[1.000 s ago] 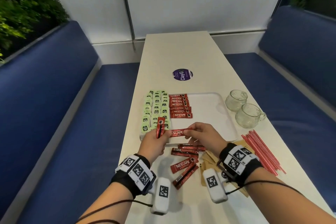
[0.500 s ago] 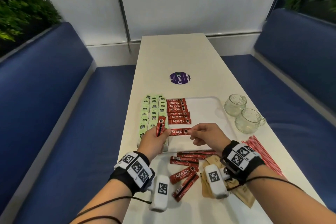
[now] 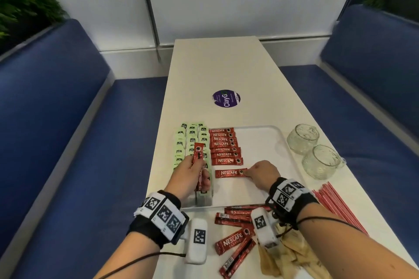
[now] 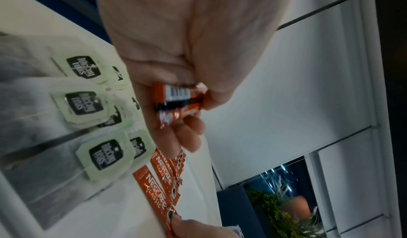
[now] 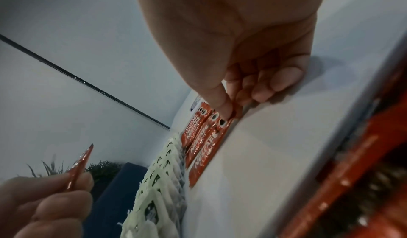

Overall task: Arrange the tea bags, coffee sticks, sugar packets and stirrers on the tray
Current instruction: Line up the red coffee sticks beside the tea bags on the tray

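Note:
A white tray [image 3: 260, 142] holds rows of green tea bags [image 3: 192, 138] on its left and a column of red coffee sticks [image 3: 224, 145] beside them. My right hand [image 3: 260, 174] pinches the right end of one coffee stick [image 3: 230, 173] that lies on the tray just below the column. My left hand [image 3: 192, 174] grips a small bundle of coffee sticks [image 3: 198, 156] upright over the tea bags; the left wrist view shows the bundle [image 4: 176, 100] between thumb and fingers. Loose coffee sticks [image 3: 233, 235], brown sugar packets [image 3: 292, 253] and red stirrers [image 3: 335, 208] lie on the table.
Two glass cups [image 3: 317, 152] stand right of the tray. A purple round sticker [image 3: 226, 98] lies further up the white table [image 3: 217, 68]. Blue benches [image 3: 56, 120] run along both sides, with plants behind them.
My right hand has carried the single coffee stick from the tray's near edge forward and lowered it onto the tray below the column. The left hand with its bundle has stayed about in place.

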The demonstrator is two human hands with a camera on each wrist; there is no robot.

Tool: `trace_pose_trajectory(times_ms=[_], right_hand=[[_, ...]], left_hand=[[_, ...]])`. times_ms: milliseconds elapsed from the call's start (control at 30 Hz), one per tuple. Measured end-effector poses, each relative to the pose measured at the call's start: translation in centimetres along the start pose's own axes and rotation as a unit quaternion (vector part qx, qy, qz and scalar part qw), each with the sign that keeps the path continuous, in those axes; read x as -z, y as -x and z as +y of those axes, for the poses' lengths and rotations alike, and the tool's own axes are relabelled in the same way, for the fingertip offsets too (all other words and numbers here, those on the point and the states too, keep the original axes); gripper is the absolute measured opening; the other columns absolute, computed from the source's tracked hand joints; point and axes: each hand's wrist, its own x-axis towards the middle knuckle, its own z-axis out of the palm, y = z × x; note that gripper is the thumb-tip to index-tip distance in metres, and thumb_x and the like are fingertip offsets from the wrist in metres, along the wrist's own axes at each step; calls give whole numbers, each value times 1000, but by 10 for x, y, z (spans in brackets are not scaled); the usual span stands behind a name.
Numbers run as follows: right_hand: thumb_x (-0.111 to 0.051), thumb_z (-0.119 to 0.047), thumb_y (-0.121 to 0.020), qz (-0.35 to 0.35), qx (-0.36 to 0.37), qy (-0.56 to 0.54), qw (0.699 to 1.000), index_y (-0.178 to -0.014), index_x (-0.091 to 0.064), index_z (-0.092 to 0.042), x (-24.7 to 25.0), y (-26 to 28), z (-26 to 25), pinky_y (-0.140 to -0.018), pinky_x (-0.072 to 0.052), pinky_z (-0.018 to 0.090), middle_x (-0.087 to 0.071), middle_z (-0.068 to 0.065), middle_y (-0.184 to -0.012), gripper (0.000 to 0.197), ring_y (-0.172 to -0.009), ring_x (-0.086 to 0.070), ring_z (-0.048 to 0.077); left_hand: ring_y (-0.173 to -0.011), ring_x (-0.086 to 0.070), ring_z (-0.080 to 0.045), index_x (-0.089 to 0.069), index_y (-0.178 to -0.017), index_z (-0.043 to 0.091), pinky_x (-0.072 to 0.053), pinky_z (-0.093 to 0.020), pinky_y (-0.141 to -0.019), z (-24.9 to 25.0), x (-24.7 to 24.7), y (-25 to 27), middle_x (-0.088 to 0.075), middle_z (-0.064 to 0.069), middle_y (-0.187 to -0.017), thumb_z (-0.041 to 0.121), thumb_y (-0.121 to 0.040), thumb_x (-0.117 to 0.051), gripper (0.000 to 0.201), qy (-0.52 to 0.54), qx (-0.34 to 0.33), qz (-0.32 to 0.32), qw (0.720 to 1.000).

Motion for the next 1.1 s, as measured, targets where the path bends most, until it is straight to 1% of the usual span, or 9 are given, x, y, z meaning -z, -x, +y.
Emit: trace_pose_trajectory(times_ms=[167, 233, 433, 567, 700, 833, 967, 1033, 1100], right_hand=[[-66, -37, -85, -8, 1, 12, 1000, -58, -43, -14, 3, -7, -12, -52, -30, 27, -47, 1, -57, 42, -53, -42, 16], [-64, -38, -86, -7, 0, 18, 1000, -58, -43, -14, 2, -9, -14, -51, -30, 27, -47, 0, -57, 43, -53, -43, 16], [-60, -43, -89, -8, 10, 34, 999, -60, -44, -15, 0, -12, -19, -50, -29, 27, -48, -1, -60, 44, -54, -44, 15], [-58, -49, -90, 8, 32, 38, 999, -60, -42, -14, 4, -9, -15, -52, -29, 28, -45, 0, -58, 49, -54, -43, 18], [-59, -49, -90, 45, 91, -79, 992, -81, -59, -9, 10, 3, -13, -59, -38, 28, -60, -2, -74, 40, -65, -53, 15], [-57, -40, -94, -94, 133, -252, 954, -90, -68, -4, 17, 35, -31, -48, -40, 25, -57, 4, -63, 37, -48, -49, 15], [-56, -24, -97, -165, 150, -266, 938, -97, -71, -3, 17, 51, -42, -48, -43, 23, -61, 6, -66, 26, -49, -51, 15], [-59, -14, -95, -159, 161, -277, 934, -94, -71, -2, 18, 54, -42, -53, -47, 24, -63, 8, -70, 17, -52, -53, 14], [-60, -8, -93, -137, 166, -288, 933, -98, -70, -2, 19, 55, -40, -56, -51, 24, -65, 10, -73, 13, -53, -55, 14]], left_hand=[[-69, -70, -28, -56, -107, 10, -60, -45, -71, -4, 6, -8, -71, -16, -86, 20, -103, -48, 14, 38, 7, 7, 999], [-71, -71, -28, -57, -107, 8, -60, -43, -70, -6, 9, -11, -74, -16, -86, 20, -102, -51, 15, 40, 5, 17, 999], [-66, -70, -26, -59, -109, 7, -60, -36, -60, -6, 10, -12, -75, -16, -90, 22, -98, -57, 19, 57, 16, -6, 998], [-47, -50, -11, -58, -112, 7, -40, -22, -39, -9, 10, -10, -73, -7, -83, 24, -96, -61, 24, -9, 13, -56, 998], [-49, -47, -9, -58, -110, 12, -37, -19, -41, -8, 5, -9, -74, -3, -82, 27, -92, -67, 25, -60, 2, -71, 996], [-72, -58, -7, -57, -95, 24, -45, -24, -66, -5, -10, -9, -67, 8, -86, 29, -85, -74, 21, -171, -69, -42, 982], [-71, -52, -8, -51, -83, 19, -38, -28, -67, 0, -20, -6, -60, 5, -78, 26, -86, -74, 24, -213, -103, -63, 969], [-71, -50, -13, -51, -84, 15, -36, -32, -66, 3, -19, -4, -60, 1, -78, 29, -84, -75, 28, -224, -109, -71, 966], [-66, -47, -11, -50, -84, 16, -35, -28, -62, 4, -15, -1, -55, 6, -73, 31, -85, -74, 28, -225, -103, -74, 966]])
